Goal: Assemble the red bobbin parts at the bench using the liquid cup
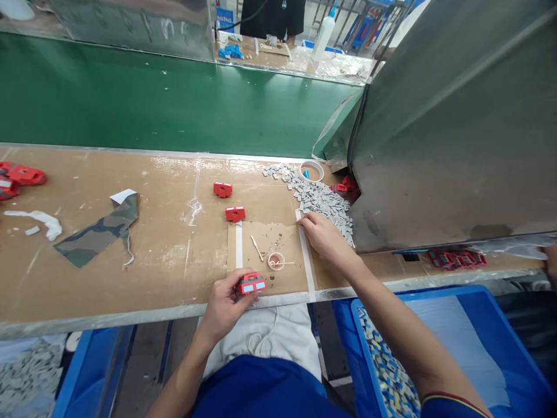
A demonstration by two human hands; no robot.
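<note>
A: Looking down from the head, where is the red block (251, 283)?

B: It's in the left hand (226, 303), at the near edge of the table (165, 273). The thumb and fingers pinch its left end.

A: Which way does it point?

B: Its long way goes side to side, with the right end a tiny bit farther from the body. The two pale blue patches (248, 288) look back at the person.

A: And the right hand (324, 235)?

B: It's well apart from the left one. Its fingertips are close together, by the top of a white tape strip (306, 255) and the edge of the grey bits (324, 200). I can't tell if they hold a bit.

A: What's near the red block?

B: A little round cup (276, 261) with a thin stick in it, just past the block and to the right. A pale stick (257, 248) lies slanted to the left of the cup.

A: Any more red ones?

B: Two red pieces (235, 214) sit farther off, both long side to side. A tape roll (311, 171) lies by the grey bits.
</note>
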